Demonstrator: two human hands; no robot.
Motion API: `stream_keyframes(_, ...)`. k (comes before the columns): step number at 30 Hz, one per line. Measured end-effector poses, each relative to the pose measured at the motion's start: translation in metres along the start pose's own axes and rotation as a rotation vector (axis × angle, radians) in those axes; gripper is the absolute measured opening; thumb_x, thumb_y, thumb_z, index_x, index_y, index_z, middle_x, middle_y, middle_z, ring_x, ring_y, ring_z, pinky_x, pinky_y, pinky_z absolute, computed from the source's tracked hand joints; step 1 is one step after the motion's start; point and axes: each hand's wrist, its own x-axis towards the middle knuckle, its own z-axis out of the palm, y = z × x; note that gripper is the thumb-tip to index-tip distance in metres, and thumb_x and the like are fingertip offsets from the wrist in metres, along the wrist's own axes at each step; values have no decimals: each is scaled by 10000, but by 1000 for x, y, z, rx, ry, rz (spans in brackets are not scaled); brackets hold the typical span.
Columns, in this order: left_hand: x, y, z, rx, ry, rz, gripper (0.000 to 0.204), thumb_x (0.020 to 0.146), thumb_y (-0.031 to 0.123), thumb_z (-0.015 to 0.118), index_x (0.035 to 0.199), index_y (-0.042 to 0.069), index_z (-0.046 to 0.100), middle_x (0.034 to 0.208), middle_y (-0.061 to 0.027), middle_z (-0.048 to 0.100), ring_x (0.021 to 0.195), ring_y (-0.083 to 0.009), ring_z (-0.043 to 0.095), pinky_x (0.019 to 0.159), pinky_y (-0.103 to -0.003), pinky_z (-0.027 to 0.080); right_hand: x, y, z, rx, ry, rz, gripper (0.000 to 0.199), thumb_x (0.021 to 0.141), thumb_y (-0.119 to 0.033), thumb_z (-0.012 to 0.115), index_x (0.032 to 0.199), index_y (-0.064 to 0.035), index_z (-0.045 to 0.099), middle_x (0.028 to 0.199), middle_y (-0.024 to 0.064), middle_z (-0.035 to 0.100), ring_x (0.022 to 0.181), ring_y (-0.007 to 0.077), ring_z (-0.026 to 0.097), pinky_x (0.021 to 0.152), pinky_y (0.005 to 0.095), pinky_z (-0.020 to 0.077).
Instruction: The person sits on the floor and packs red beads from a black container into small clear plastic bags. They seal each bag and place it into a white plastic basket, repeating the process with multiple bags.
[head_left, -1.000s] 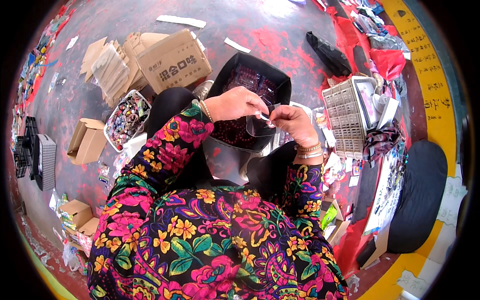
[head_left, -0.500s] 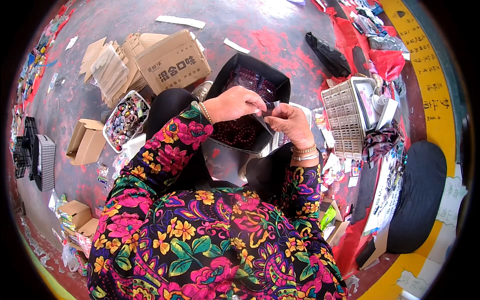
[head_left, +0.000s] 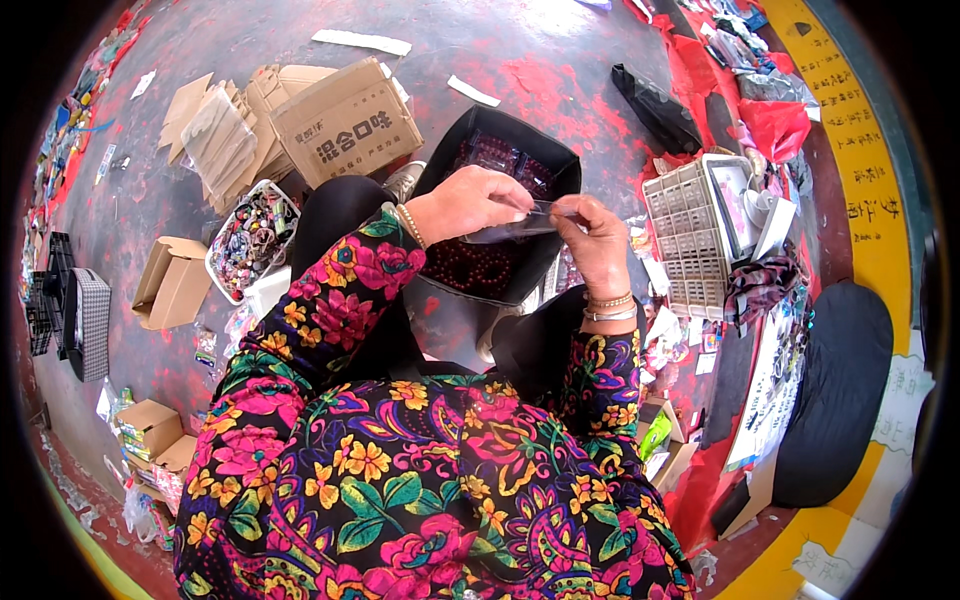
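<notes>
Between my two hands a clear plastic bag (head_left: 500, 234) is held by its upper edge, over a black open box (head_left: 455, 146). My left hand (head_left: 472, 203) pinches the bag at one side, fingers pressed together. At the other side my right hand (head_left: 592, 236) grips the bag's edge between thumb and fingers. Below the bag, dark red beads (head_left: 470, 268) lie loose or strung in the near part of the box; I cannot tell which. Clear packets of dark red beads (head_left: 498, 158) fill its far part.
Left of the box stand a cardboard carton (head_left: 345, 125), flattened cardboard with clear bags (head_left: 218, 130), and a white basket of small trinkets (head_left: 255, 240). To the right are a cream plastic crate (head_left: 685, 240) and a black cushion-like shape (head_left: 835, 390). An open cardboard box (head_left: 170, 283) sits at left.
The plastic bag has turned and is now stretched flatter between my hands. My right hand has moved slightly, its fingers now higher on the bag's edge.
</notes>
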Motion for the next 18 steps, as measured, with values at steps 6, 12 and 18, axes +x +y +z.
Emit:
stream_keyframes(6, -1, 14, -1, -117, 23, -225, 260, 882, 201, 575, 1044, -1, 606, 867, -27, 635, 677, -63, 549, 614, -219, 478, 7, -2, 4, -272, 222, -432, 187, 675, 124, 597, 733, -49, 638, 1256, 97, 474, 1020, 239, 550, 812, 298, 464)
stream_keyframes(12, 4, 2, -6, 168, 279, 285, 243, 824, 114, 642, 1048, 25, 609, 1044, -94, 598, 905, -121, 561, 778, -264, 467, 5, -6, -2, 414, 47, -183, 175, 646, 111, 621, 649, -61, 653, 1438, 97, 294, 1166, 247, 463, 912, 336, 399)
stream_keyframes(18, -1, 21, -4, -571, 64, -276, 194, 817, 116, 648, 977, 11, 616, 1034, -49, 603, 897, -97, 561, 707, -228, 463, 3, -5, -4, 433, -233, -240, 81, 661, 0, 624, 637, -61, 672, 1426, 126, 339, 1368, 243, 209, 999, 368, 302)
